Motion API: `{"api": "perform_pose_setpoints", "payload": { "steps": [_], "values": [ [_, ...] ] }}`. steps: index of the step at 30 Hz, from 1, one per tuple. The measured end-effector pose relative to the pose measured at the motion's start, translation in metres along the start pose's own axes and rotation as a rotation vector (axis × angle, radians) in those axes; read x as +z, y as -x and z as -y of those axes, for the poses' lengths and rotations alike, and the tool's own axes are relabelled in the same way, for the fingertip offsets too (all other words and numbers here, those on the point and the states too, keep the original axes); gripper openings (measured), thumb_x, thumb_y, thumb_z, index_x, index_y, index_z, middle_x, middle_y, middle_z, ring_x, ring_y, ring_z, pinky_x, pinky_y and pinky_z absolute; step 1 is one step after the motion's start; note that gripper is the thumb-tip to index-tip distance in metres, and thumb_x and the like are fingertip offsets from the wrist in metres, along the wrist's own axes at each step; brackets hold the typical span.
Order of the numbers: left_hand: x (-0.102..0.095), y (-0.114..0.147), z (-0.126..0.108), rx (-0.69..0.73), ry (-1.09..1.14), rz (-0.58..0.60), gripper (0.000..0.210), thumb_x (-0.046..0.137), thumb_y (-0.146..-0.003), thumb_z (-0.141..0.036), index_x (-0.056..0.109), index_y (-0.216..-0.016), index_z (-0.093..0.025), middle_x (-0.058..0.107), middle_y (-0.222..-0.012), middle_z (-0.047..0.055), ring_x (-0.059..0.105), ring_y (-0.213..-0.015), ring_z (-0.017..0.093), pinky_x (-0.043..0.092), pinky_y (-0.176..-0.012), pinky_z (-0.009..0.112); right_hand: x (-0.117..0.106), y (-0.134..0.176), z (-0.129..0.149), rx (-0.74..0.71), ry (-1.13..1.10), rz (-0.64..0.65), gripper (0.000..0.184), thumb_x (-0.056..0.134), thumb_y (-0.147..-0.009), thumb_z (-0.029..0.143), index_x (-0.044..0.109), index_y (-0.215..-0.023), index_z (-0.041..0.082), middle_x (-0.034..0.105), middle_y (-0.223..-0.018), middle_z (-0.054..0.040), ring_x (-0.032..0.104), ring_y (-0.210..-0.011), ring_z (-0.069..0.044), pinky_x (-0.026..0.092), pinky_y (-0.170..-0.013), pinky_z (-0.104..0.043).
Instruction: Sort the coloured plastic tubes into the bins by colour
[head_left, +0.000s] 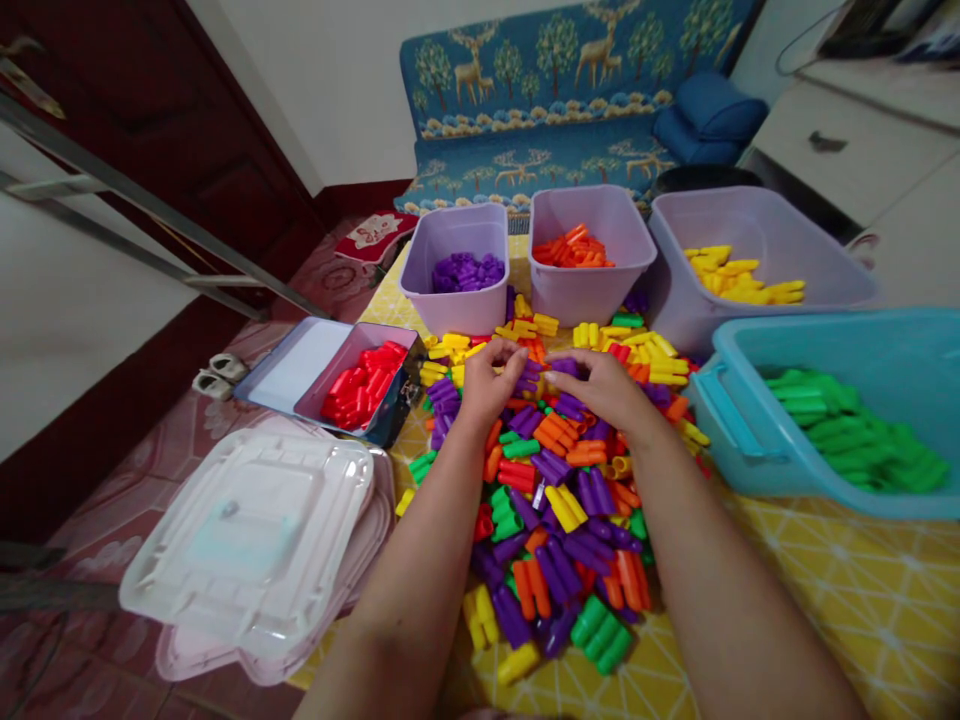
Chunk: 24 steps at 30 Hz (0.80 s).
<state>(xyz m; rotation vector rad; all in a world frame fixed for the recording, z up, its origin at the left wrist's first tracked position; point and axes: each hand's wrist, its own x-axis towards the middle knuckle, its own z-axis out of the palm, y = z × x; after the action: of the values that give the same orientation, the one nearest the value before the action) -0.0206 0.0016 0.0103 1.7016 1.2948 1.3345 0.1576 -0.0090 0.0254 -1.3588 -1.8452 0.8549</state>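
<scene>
A mixed heap of small plastic pieces shaped like short joined tubes, in purple, orange, yellow, green and red, spreads over the table. At its far side my left hand is closed, thumb and fingertips on a purple tube piece. Facing it, my right hand pinches another purple tube piece between thumb and fingers. Their exact grip is partly hidden. Nearer me lie a yellow piece, a green piece and an orange piece.
Sorted pieces fill a purple-piece bin, an orange-piece bin, a yellow-piece bin, a teal green-piece tub and a red-piece box. Stacked lids lie left on the yellow-patterned tablecloth. Behind stands a blue sofa.
</scene>
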Motion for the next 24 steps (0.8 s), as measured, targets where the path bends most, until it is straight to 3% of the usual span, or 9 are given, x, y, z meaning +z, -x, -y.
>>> {"api": "perform_pose_setpoints", "payload": {
  "steps": [2, 5, 8, 11, 14, 18, 21, 24],
  "values": [
    [-0.004, -0.003, -0.01, 0.014, 0.053, 0.017, 0.026, 0.055, -0.087, -0.037, 0.064, -0.081, -0.013, 0.064, -0.072, 0.001, 0.059, -0.066, 0.011, 0.047, -0.066, 0.021, -0.004, 0.003, 0.01, -0.016, -0.095, 0.004, 0.035, 0.062, -0.08, 0.034, 0.067, -0.111, 0.017, 0.071, -0.108, -0.0069, 0.065, -0.096, -0.021, 0.05, -0.088, -0.036],
    [-0.013, -0.011, -0.031, 0.143, -0.027, 0.194, 0.034, 0.048, -0.092, -0.039, 0.069, -0.087, -0.014, 0.07, -0.088, 0.006, 0.063, -0.087, 0.015, 0.048, -0.083, 0.025, -0.01, 0.007, 0.023, -0.051, -0.136, 0.038, 0.043, 0.062, -0.081, 0.036, 0.062, -0.12, 0.018, 0.068, -0.115, -0.0072, 0.064, -0.1, -0.022, 0.051, -0.089, -0.038],
    [-0.023, -0.014, -0.051, 0.253, -0.17, 0.348, 0.032, 0.05, -0.091, -0.039, 0.07, -0.097, -0.015, 0.069, -0.104, 0.008, 0.061, -0.103, 0.019, 0.045, -0.094, 0.03, -0.017, 0.015, 0.029, -0.083, -0.034, 0.016, 0.046, 0.062, -0.081, 0.041, 0.061, -0.122, 0.02, 0.066, -0.12, -0.0073, 0.062, -0.108, -0.025, 0.048, -0.095, -0.042],
    [-0.036, -0.003, -0.067, 0.255, -0.269, 0.364, 0.033, 0.054, -0.089, -0.039, 0.068, -0.108, -0.016, 0.067, -0.112, 0.009, 0.06, -0.109, 0.021, 0.045, -0.097, 0.033, -0.024, 0.038, 0.035, -0.104, 0.127, -0.1, 0.051, 0.063, -0.08, 0.044, 0.058, -0.126, 0.022, 0.062, -0.125, -0.0082, 0.056, -0.117, -0.028, 0.044, -0.1, -0.047],
    [-0.054, 0.03, -0.079, 0.209, -0.367, 0.321, 0.034, 0.053, -0.09, -0.04, 0.067, -0.112, -0.018, 0.065, -0.116, 0.009, 0.059, -0.112, 0.022, 0.043, -0.1, 0.035, -0.026, 0.085, 0.044, -0.167, 0.289, -0.157, 0.063, 0.063, -0.08, 0.049, 0.047, -0.136, 0.024, 0.052, -0.136, -0.0101, 0.047, -0.127, -0.03, 0.039, -0.105, -0.051],
    [-0.08, 0.098, -0.09, 0.139, -0.514, 0.311, 0.051, 0.058, -0.083, -0.053, 0.056, -0.128, -0.029, 0.053, -0.136, 0.008, 0.048, -0.127, 0.027, 0.039, -0.107, 0.042, -0.016, 0.166, 0.046, -0.331, 0.478, -0.032, 0.092, 0.068, -0.067, 0.063, 0.032, -0.145, 0.031, 0.034, -0.151, -0.0076, 0.03, -0.138, -0.037, 0.025, -0.112, -0.059],
    [-0.089, 0.151, -0.089, 0.126, -0.646, 0.497, 0.098, 0.068, -0.058, -0.072, 0.035, -0.143, -0.037, 0.036, -0.15, 0.007, 0.03, -0.138, 0.037, 0.026, -0.113, 0.056, -0.001, 0.206, 0.037, -0.372, 0.602, 0.089, 0.093, 0.072, -0.062, 0.063, 0.036, -0.143, 0.034, 0.026, -0.155, -0.0072, 0.021, -0.14, -0.041, 0.023, -0.109, -0.065],
    [-0.083, 0.184, -0.081, 0.137, -0.687, 0.661, 0.114, 0.072, -0.047, -0.073, 0.027, -0.146, -0.039, 0.019, -0.157, 0.008, 0.017, -0.142, 0.042, 0.024, -0.11, 0.064, 0.01, 0.21, 0.028, -0.354, 0.634, 0.116, 0.089, 0.072, -0.065, 0.054, 0.035, -0.144, 0.034, 0.02, -0.157, -0.0073, 0.018, -0.141, -0.041, 0.024, -0.106, -0.068]
  ]
}}
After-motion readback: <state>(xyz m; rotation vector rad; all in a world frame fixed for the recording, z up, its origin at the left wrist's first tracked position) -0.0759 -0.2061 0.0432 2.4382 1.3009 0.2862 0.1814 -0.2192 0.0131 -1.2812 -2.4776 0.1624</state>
